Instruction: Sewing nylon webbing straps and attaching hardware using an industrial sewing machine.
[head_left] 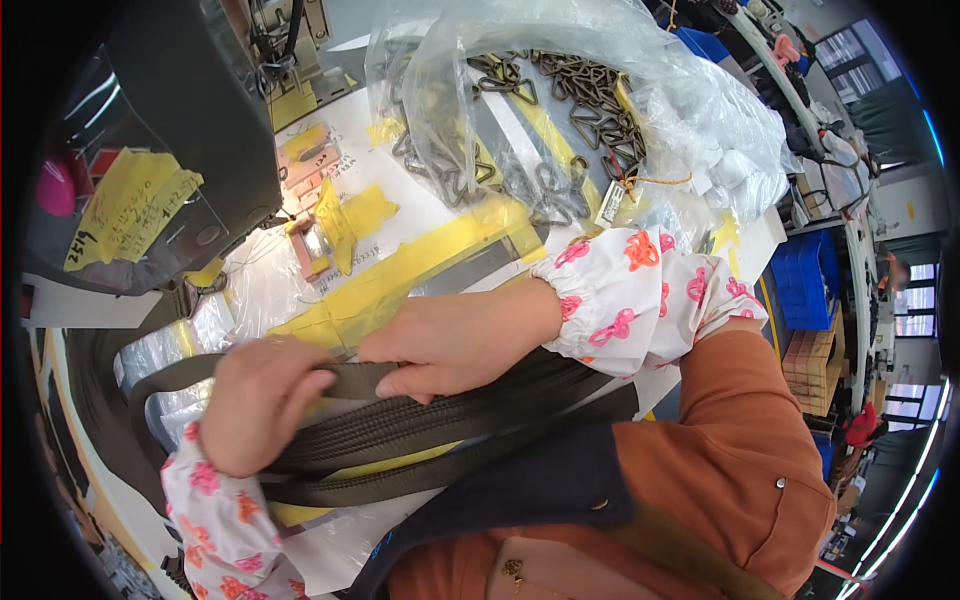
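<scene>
A dark olive webbing strap [352,382] runs between my two hands, above a stack of the same webbing [430,420] laid across the table in front of my body. My left hand [262,400], slightly blurred, closes on the strap with thumb and fingers. Close beside it on the right, my right hand [455,340] pinches the strap between thumb and fingers. At the left, a loop of webbing [150,385] bends round past my left hand. Both forearms wear white sleeve covers with a pink and orange print.
A dark sewing machine [215,80] stands at the upper left, with yellow tape [345,225] by its needle area. Beyond my hands, a clear plastic bag [700,125] lies open around triangular metal rings [600,115]. Blue bins [803,280] and a wooden crate [812,370] stand at the right.
</scene>
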